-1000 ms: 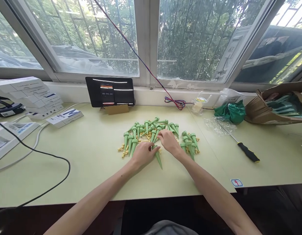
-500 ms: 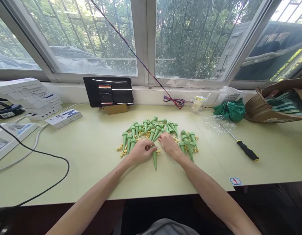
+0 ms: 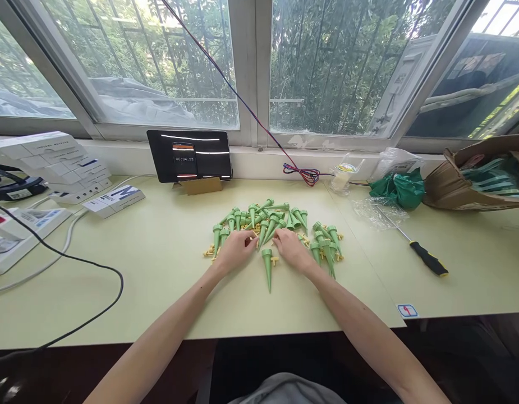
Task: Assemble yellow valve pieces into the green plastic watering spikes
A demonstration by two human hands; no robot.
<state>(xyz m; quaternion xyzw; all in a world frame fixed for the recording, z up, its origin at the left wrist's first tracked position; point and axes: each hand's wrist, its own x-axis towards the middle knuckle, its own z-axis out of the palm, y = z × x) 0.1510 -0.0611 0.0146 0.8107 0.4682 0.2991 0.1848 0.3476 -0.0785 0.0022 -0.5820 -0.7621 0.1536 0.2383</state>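
Note:
A green plastic watering spike with a ribbed cap lies alone on the table in front of my hands, its tip toward me. A small yellow T-shaped valve sits right beside its cap. My left hand is at the near edge of a pile of green spikes, its thumb and fingers curled together. On the other side of the gap, my right hand has its fingers closed beside the pile; what either hand pinches, if anything, is hidden. Several yellow valves lie among the spikes.
A smaller group of green spikes lies right of my right hand. Farther right are a screwdriver, a green bag and a cardboard box. A tablet stands at the back; white boxes and cables are left.
My left hand has let go of the single green spike and moved left and up to the pile. The spike now lies straighter. My right hand has drawn slightly back, toward me.

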